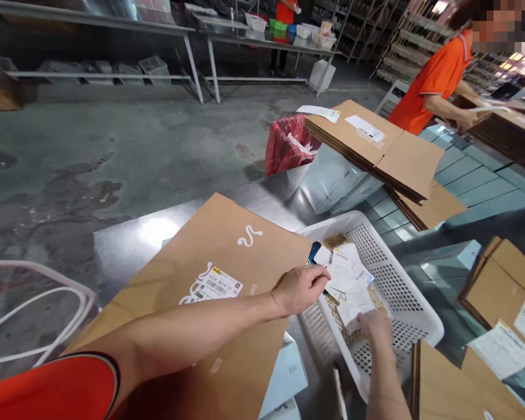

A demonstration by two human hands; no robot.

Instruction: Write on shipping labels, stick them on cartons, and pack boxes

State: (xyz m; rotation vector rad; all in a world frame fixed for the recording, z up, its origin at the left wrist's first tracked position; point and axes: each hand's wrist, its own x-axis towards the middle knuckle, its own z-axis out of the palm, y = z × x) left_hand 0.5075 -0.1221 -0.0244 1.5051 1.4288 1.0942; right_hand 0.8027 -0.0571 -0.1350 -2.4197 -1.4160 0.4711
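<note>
My left hand (301,289) reaches across a large flat cardboard sheet (240,262) to the near-left rim of a white perforated basket (413,286). Its fingers are curled closed beside white paper slips (347,271); whether anything is pinched in them is hidden. Inside the basket, my right hand (377,329) has its fingers closed at the lower edge of a white slip (355,306). Beneath the slips lies brownish mesh-like material (332,303). A shipping label (219,286) is on the cardboard, next to white printed curls.
Folded cardboard stacks (376,137) rest on pale blue boxes (332,178) at the back right. More labelled cardboard (507,286) lies at right. A pen (340,391) is beside the basket. A red-lined bin (284,146) stands beyond the table. A co-worker in orange (437,76) handles cardboard.
</note>
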